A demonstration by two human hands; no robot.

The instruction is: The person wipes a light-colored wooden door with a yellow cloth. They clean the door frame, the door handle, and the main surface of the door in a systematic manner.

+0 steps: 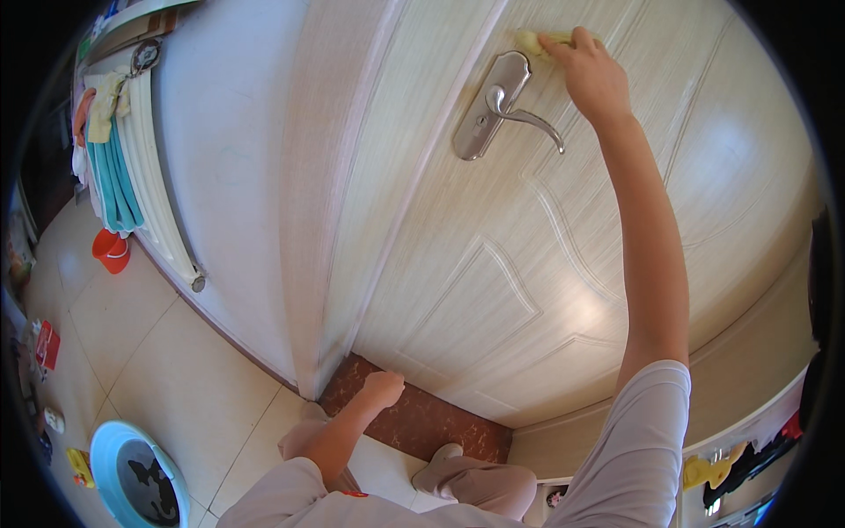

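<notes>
My right hand (pixel 594 76) reaches up to a pale wood-grain door (pixel 455 284) and grips a yellow cloth (pixel 530 42) flat against its surface. Just below the cloth is a silver lever door handle (pixel 528 119) on a metal backplate (pixel 474 135) with a keyhole. My left hand (pixel 384 389) hangs low over a reddish-brown marbled threshold (pixel 409 422), fingers curled in, and nothing shows in it. The door looks closed in its frame (pixel 360 171).
A light-blue basin (pixel 105 449) holding water and dark cloth stands on the tiled floor (pixel 178 369), beside a yellow bottle (pixel 80 467). Towels (pixel 112 171) hang over a white radiator (pixel 155 178), with a red bucket (pixel 112 254) below. Shelving (pixel 733 439) flanks the door's right.
</notes>
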